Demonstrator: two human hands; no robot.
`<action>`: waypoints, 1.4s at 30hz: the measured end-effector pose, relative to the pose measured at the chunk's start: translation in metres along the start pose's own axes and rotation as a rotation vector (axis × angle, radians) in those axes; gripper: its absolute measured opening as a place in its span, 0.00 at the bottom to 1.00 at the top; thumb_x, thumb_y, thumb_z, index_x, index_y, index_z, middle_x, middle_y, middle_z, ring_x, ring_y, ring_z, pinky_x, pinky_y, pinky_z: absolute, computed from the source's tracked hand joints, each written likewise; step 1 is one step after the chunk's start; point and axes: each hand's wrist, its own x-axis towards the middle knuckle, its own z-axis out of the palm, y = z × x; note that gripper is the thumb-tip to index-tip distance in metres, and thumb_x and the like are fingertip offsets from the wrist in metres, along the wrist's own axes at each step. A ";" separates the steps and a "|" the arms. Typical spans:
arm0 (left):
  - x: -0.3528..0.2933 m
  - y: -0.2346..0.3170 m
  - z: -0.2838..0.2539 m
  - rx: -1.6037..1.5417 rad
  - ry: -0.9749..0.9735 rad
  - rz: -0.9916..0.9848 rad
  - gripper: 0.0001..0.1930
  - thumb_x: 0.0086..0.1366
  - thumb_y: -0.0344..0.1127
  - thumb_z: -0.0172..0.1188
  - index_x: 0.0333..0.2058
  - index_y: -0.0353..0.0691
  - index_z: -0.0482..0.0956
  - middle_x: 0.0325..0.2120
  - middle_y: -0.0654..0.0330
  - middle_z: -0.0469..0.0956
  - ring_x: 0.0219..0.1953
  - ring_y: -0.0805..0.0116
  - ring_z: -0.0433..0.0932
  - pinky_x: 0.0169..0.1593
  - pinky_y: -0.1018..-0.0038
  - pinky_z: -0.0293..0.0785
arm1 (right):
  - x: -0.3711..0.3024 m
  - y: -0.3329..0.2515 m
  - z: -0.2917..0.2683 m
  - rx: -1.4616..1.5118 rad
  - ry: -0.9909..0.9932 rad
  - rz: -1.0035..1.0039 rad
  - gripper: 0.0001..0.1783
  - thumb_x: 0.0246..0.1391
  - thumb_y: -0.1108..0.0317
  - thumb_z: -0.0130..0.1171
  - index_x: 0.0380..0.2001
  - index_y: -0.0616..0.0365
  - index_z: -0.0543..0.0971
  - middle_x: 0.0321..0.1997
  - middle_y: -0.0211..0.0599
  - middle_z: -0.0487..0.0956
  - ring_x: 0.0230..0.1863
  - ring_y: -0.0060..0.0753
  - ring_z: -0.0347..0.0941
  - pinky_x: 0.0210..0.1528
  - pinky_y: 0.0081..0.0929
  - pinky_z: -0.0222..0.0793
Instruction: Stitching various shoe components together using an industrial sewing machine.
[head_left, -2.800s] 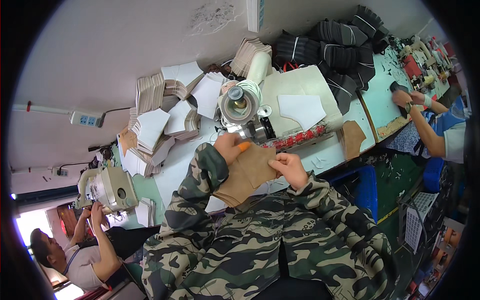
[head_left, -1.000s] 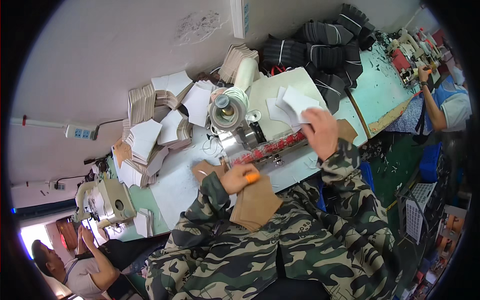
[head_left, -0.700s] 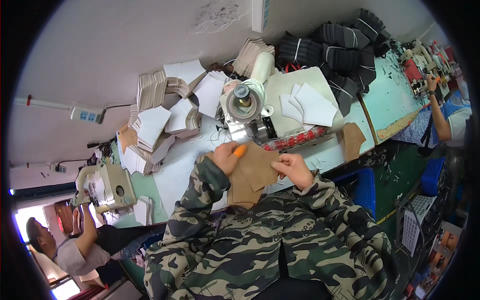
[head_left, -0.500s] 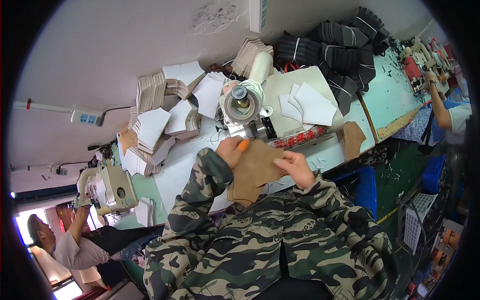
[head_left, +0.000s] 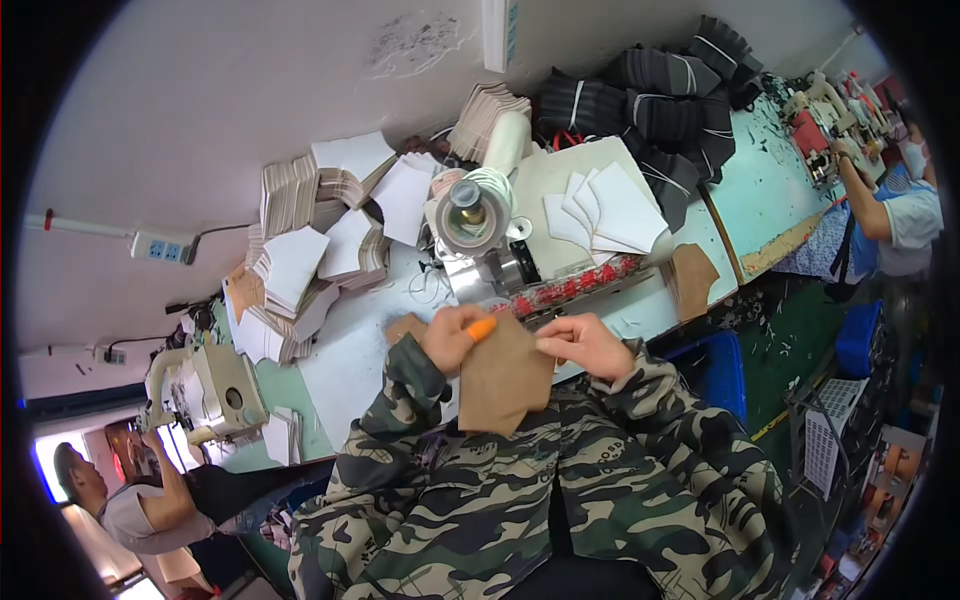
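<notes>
A flat brown cut piece (head_left: 505, 372) lies at the near edge of the white bench, under the head of a sewing machine (head_left: 480, 225). My left hand (head_left: 450, 335), with an orange cover on one finger, holds its upper left edge. My right hand (head_left: 588, 343) pinches its right edge. Both sleeves are camouflage. A fan of white cut pieces (head_left: 605, 207) rests on the machine bed to the right.
Stacks of white and tan cut pieces (head_left: 300, 250) fill the bench's left side. Black bundles (head_left: 650, 90) line the wall. Another brown piece (head_left: 692, 280) lies at the right. A second sewing machine (head_left: 215, 385) stands left with a person (head_left: 140, 505) at it; another person (head_left: 900, 210) works far right.
My right hand came back from the white pieces on the machine bed to the brown piece. Both hands now hold it at the machine, shifted slightly toward me.
</notes>
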 end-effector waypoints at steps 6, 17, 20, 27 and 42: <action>0.024 0.012 -0.015 0.504 0.195 -0.014 0.14 0.61 0.39 0.57 0.32 0.31 0.77 0.21 0.53 0.77 0.24 0.67 0.75 0.32 0.70 0.70 | 0.009 0.014 0.021 0.291 0.054 0.130 0.12 0.53 0.69 0.58 0.38 0.67 0.77 0.28 0.32 0.79 0.26 0.18 0.72 0.25 0.17 0.66; 0.025 0.009 -0.007 0.174 -0.034 -0.016 0.14 0.66 0.39 0.52 0.28 0.33 0.78 0.19 0.65 0.75 0.23 0.79 0.69 0.29 0.76 0.67 | 0.012 -0.072 -0.069 -0.763 0.832 -0.726 0.12 0.47 0.71 0.61 0.36 0.62 0.78 0.33 0.42 0.79 0.32 0.43 0.74 0.37 0.31 0.68; 0.032 0.009 0.009 0.137 -0.003 -0.010 0.15 0.67 0.39 0.52 0.27 0.33 0.78 0.20 0.70 0.73 0.24 0.84 0.65 0.29 0.79 0.65 | 0.015 -0.058 -0.074 -0.969 0.579 -0.643 0.16 0.43 0.67 0.64 0.37 0.61 0.78 0.35 0.44 0.78 0.35 0.48 0.73 0.38 0.33 0.68; 0.004 0.033 0.039 0.460 0.380 0.213 0.08 0.59 0.30 0.57 0.36 0.34 0.78 0.23 0.52 0.76 0.23 0.68 0.73 0.31 0.73 0.70 | 0.001 -0.008 0.007 -0.015 -0.091 0.041 0.12 0.51 0.70 0.61 0.38 0.66 0.77 0.32 0.30 0.78 0.33 0.17 0.72 0.37 0.19 0.69; 0.017 0.038 -0.011 0.208 0.163 -0.254 0.13 0.58 0.36 0.61 0.31 0.28 0.78 0.15 0.61 0.73 0.11 0.75 0.70 0.12 0.79 0.65 | 0.013 0.011 0.016 0.071 0.171 0.043 0.12 0.51 0.69 0.59 0.35 0.69 0.78 0.25 0.36 0.81 0.26 0.20 0.74 0.29 0.20 0.69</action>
